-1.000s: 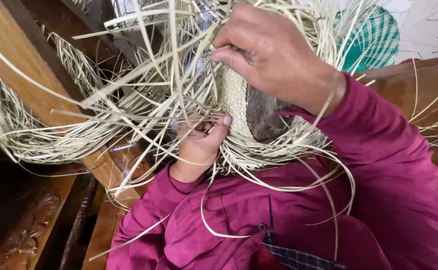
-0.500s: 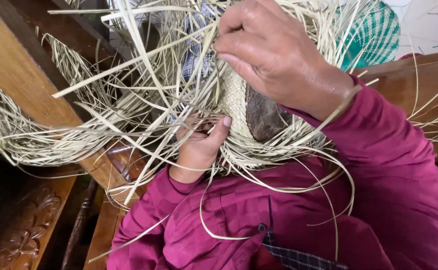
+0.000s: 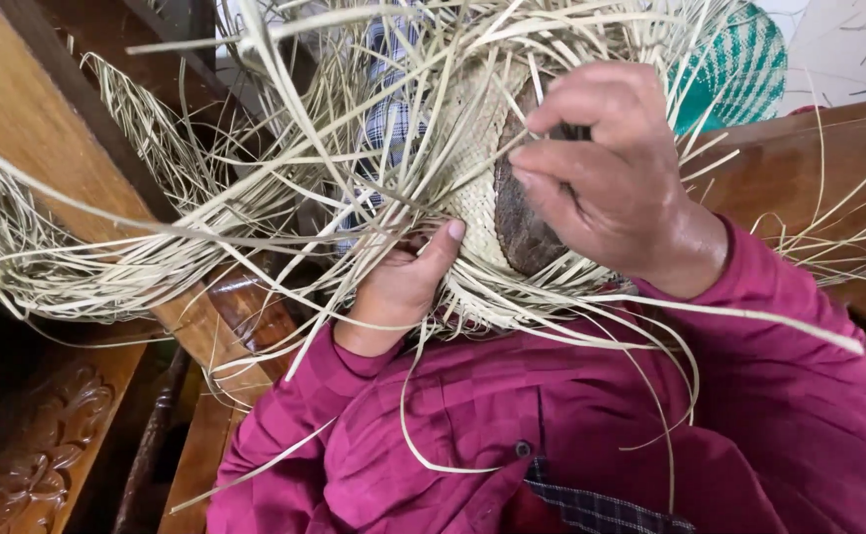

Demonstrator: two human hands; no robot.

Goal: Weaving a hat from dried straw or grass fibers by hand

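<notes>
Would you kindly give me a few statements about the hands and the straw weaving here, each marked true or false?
1. The right hand rests on top of the woven straw piece, fingers curled over it. True.
2. The left hand is bare of straw and lies flat on the wooden furniture. False: it grips the weaving from below, thumb pressed against its edge.
3. The person wears magenta sleeves. True.
4. The loose straw strands are all trimmed short. False: long strands fan out in every direction.
5. A dark rounded form shows under the weaving. True.
</notes>
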